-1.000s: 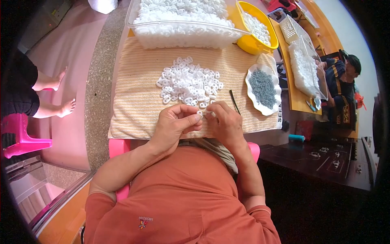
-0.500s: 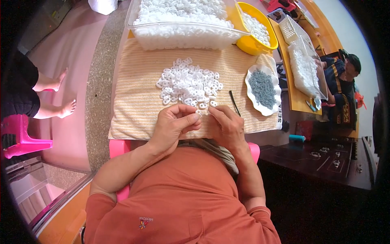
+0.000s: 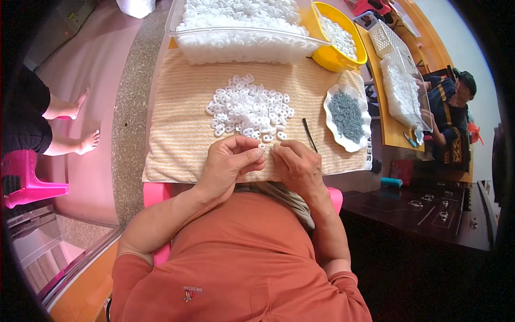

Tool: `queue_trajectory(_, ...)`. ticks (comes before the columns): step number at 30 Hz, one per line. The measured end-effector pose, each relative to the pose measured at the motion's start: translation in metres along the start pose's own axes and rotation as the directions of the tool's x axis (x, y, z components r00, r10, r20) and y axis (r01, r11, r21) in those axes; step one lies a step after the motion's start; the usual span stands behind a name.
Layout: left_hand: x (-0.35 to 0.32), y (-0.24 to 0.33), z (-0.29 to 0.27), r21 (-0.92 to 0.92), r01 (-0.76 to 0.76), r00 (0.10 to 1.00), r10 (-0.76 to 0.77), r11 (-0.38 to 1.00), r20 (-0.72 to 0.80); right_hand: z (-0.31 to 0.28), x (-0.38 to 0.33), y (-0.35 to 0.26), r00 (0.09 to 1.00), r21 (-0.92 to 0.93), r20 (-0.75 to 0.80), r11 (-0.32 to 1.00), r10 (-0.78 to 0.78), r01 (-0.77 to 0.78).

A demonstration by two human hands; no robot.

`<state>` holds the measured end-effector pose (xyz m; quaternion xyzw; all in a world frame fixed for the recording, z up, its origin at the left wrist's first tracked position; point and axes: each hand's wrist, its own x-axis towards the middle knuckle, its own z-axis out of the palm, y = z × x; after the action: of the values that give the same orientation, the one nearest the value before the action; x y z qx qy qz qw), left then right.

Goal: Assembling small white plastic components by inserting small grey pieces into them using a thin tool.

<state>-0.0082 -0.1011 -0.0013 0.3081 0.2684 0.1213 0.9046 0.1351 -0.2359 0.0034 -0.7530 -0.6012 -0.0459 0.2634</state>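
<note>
My left hand [image 3: 230, 165] pinches a small white plastic piece with holes [image 3: 262, 146] between thumb and forefinger, just in front of the pile. Close beside it, my right hand [image 3: 300, 167] has its fingers closed together near that piece; whatever they hold is too small or hidden to make out. Beyond both hands lies a loose pile of white oval two-holed pieces [image 3: 249, 107] on a striped towel [image 3: 174, 123]. To the right, a white wavy-edged plate [image 3: 365, 121] holds many tiny grey parts [image 3: 346, 115]. A thin dark strip [image 3: 309, 134] lies between pile and plate.
A clear plastic tub [image 3: 241, 53] full of white pieces stands at the towel's far edge. Next to it is a yellow basin [image 3: 328, 61] with more. Another person [image 3: 450, 107] sits far right behind a second tub [image 3: 402, 96]. Someone's bare feet [image 3: 80, 123] and a pink stool [image 3: 32, 180] are at left.
My right hand's fingers have curled in slightly and shifted a little. The left hand keeps its pinch on the white piece in nearly the same place.
</note>
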Motion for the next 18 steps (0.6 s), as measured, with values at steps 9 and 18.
queue_trajectory(9,-0.001,0.001,0.001,0.001,0.002,1.000,-0.002,1.000,0.007,-0.018,0.013,-0.014,0.979,0.005,0.202,1.000,0.022,-0.023)
queue_trajectory(18,0.001,-0.001,-0.002,0.000,-0.001,1.000,0.001,1.000,0.020,-0.006,0.000,0.003,0.949,0.569,0.182,0.759,0.258,-0.316)
